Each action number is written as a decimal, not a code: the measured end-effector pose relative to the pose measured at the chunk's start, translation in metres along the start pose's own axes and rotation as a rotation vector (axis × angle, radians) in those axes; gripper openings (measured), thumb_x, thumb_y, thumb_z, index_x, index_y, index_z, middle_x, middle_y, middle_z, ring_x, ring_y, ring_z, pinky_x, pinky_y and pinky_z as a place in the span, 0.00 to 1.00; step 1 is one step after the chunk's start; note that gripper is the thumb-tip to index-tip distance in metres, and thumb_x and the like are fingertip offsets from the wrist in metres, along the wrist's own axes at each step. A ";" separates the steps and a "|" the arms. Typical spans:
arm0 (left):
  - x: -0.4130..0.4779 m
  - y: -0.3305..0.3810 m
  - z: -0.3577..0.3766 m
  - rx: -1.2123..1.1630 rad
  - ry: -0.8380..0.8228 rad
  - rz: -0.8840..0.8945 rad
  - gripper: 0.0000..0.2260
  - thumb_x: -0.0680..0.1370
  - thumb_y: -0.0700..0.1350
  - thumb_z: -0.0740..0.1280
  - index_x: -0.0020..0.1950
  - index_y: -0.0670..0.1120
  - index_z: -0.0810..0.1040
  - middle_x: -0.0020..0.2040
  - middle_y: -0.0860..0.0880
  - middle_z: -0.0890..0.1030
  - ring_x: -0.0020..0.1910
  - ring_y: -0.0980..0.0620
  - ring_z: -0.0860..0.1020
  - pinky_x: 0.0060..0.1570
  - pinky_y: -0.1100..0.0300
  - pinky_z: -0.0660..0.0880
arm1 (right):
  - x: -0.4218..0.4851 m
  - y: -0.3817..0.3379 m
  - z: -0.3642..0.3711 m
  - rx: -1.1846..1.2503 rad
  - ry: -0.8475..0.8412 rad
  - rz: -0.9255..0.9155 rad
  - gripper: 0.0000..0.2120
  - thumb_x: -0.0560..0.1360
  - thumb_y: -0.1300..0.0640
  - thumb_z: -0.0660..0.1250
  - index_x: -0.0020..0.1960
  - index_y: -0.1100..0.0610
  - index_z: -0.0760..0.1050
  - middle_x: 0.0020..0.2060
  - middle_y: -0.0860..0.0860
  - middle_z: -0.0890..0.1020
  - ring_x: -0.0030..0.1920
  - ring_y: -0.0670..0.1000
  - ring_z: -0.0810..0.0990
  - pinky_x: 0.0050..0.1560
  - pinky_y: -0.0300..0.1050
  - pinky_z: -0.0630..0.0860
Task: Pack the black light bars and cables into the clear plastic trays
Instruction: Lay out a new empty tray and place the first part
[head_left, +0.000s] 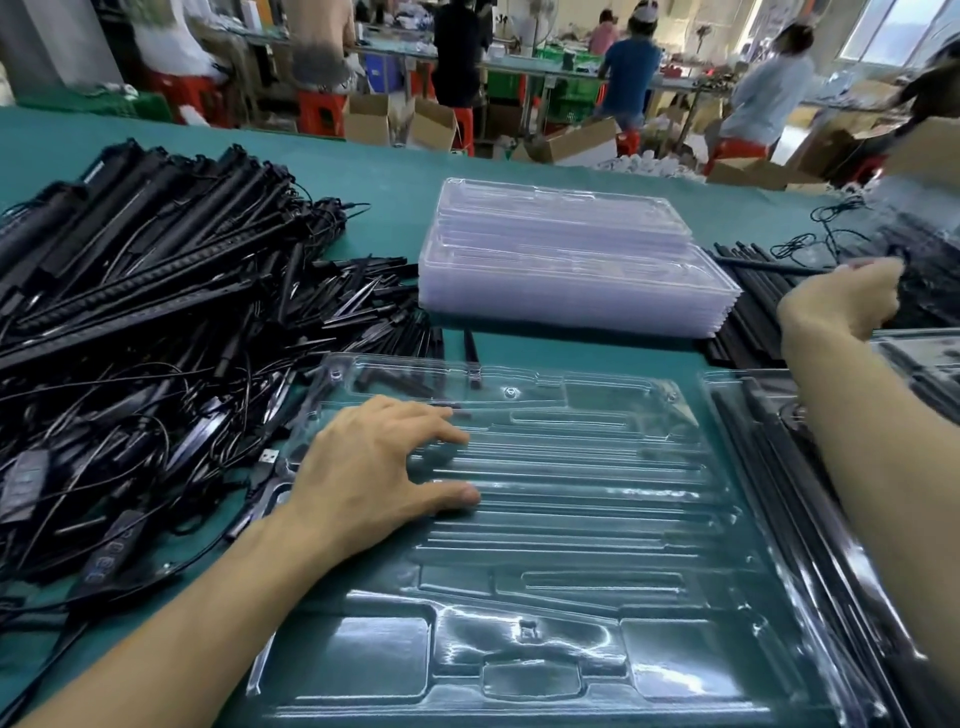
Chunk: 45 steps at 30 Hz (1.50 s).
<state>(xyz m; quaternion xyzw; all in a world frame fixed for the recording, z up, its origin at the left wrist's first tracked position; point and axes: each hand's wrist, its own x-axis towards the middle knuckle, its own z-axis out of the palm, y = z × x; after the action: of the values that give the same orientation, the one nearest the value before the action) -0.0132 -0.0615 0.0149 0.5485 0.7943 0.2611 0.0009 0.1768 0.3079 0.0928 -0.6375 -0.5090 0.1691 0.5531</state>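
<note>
The left hand (374, 462) lies flat, fingers spread and relaxed, on the near-left part of an empty clear tray (571, 545). The thumb and fingertips press lightly on the tray's long moulded grooves. This tray rests on the green table (395, 176) directly under and ahead of that hand, and none of its compartments holds anything.

Just left of the left hand, touching the tray's edge, spreads a big tangled pile of black light bars and cables (156, 322), with inline switches and a USB plug showing near the wrist.

Beyond the left hand's fingertips, between the two hands and further out, stands a stack of clear trays (566, 270).

The hands are well apart. The right hand (844, 299) reaches out to the far right, knuckles up and fingers curled in over a bundle of thin black rods (753, 267) that lies beside the stack. The picture is blurred there, so whether it grips one cannot be told.

Under the right forearm sits a second clear tray (727, 410) with black bars already in its grooves, edge to edge with the empty one.

Past both hands, people stand at benches among cardboard boxes (571, 140)
</note>
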 end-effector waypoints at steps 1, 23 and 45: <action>0.000 0.000 0.000 -0.007 0.004 -0.001 0.31 0.62 0.78 0.60 0.55 0.62 0.82 0.61 0.64 0.79 0.61 0.59 0.75 0.62 0.52 0.71 | -0.001 -0.006 -0.005 0.149 0.064 -0.014 0.12 0.77 0.65 0.51 0.52 0.54 0.70 0.56 0.54 0.77 0.46 0.46 0.74 0.49 0.37 0.73; -0.011 0.027 -0.036 -1.346 0.065 -0.641 0.06 0.80 0.45 0.67 0.47 0.43 0.75 0.40 0.44 0.86 0.32 0.51 0.83 0.27 0.63 0.78 | -0.185 0.045 -0.156 0.469 -0.826 0.202 0.10 0.82 0.61 0.59 0.48 0.59 0.77 0.32 0.50 0.77 0.29 0.44 0.73 0.28 0.36 0.71; 0.001 0.031 -0.037 -1.677 0.252 -0.324 0.08 0.80 0.50 0.60 0.49 0.47 0.76 0.51 0.43 0.85 0.51 0.42 0.84 0.50 0.45 0.81 | -0.197 0.039 -0.144 0.203 -1.142 -0.203 0.07 0.75 0.62 0.72 0.46 0.50 0.83 0.42 0.46 0.86 0.46 0.45 0.83 0.49 0.41 0.77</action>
<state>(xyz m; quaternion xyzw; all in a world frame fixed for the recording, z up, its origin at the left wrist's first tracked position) 0.0027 -0.0680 0.0601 0.2135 0.4018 0.8168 0.3548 0.2234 0.0714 0.0383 -0.3376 -0.7660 0.4797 0.2631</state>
